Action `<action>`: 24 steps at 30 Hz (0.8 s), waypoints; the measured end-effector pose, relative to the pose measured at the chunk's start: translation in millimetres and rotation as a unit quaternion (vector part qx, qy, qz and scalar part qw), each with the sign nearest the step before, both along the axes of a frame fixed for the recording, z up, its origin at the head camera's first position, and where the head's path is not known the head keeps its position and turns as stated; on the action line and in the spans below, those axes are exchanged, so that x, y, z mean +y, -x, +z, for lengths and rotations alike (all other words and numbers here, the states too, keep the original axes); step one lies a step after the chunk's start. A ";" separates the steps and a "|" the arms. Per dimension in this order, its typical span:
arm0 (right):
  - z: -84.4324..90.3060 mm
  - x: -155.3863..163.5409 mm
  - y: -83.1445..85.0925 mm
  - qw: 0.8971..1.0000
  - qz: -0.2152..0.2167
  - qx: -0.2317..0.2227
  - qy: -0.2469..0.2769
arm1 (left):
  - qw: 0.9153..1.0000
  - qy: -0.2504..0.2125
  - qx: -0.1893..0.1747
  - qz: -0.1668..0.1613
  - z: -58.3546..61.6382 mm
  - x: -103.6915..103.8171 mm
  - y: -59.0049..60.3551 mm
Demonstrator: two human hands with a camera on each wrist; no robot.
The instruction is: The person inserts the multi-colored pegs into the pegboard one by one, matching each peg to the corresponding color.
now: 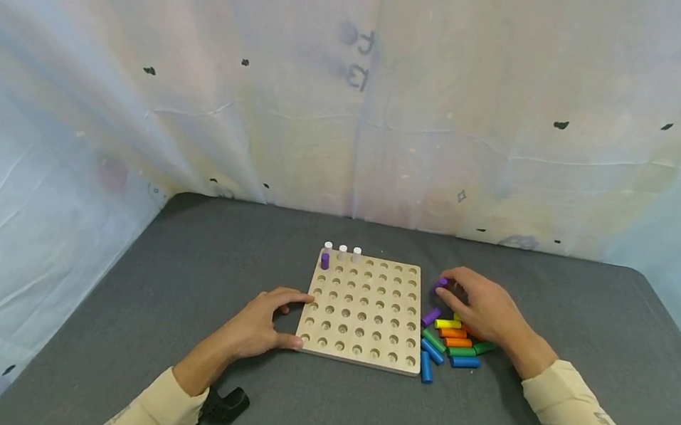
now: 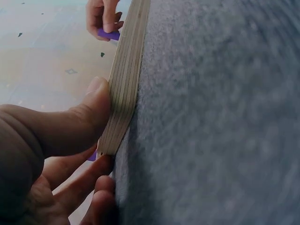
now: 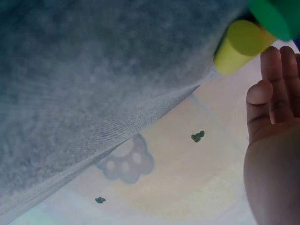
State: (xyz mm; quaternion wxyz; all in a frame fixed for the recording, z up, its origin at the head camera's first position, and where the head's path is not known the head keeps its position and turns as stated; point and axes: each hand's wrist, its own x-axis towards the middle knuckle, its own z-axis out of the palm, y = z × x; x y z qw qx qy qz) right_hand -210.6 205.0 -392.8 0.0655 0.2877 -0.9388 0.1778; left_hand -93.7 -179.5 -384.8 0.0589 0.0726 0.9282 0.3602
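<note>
Left hand: the left hand (image 1: 261, 324) gripped the left edge of the wooden pegboard (image 1: 385, 362), thumb pressed on the near-left corner and index finger curled against the edge farther back; the left wrist view showed the thumb (image 2: 96, 105) flat against the board's layered side
Right hand: the right hand (image 1: 482, 310) pinched a purple peg (image 1: 440, 282) between its fingertips, just beside the pegboard's right edge toward the far-right corner; the left wrist view caught the same peg (image 2: 108, 34) held in those fingers
Pegboard: it lay flat on the grey table (image 1: 106, 325), near the middle, most of its round holes unfilled
Pegs in the board: three white pegs (image 1: 343, 250) stood upright in a row at the far-left corner, with a second purple peg (image 1: 325, 261) upright in the hole just in front of the leftmost one
Loose pegs: a pile of coloured pegs (image 1: 452, 346) lay on the table just beside the board's right edge, near its near-right corner, partly under the right hand – purple, yellow, orange, green and blue among them
Right wrist view: a yellow peg (image 3: 241, 44) and a green peg (image 3: 276, 16) showed close up on the grey surface
Near edge: a small black object (image 1: 225, 404) sat beside the left sleeve (image 1: 152, 414)
</note>
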 end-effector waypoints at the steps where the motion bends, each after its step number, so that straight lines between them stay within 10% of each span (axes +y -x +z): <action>1: 0.2 -0.7 -0.6 1.000 0.001 -0.002 0.002 | 1.000 0.002 0.000 -0.006 0.6 -0.5 -0.4; 24: 18.0 -16.2 -22.2 0.998 0.035 0.057 0.009 | 0.995 -0.025 -0.067 0.063 10.8 9.9 -1.8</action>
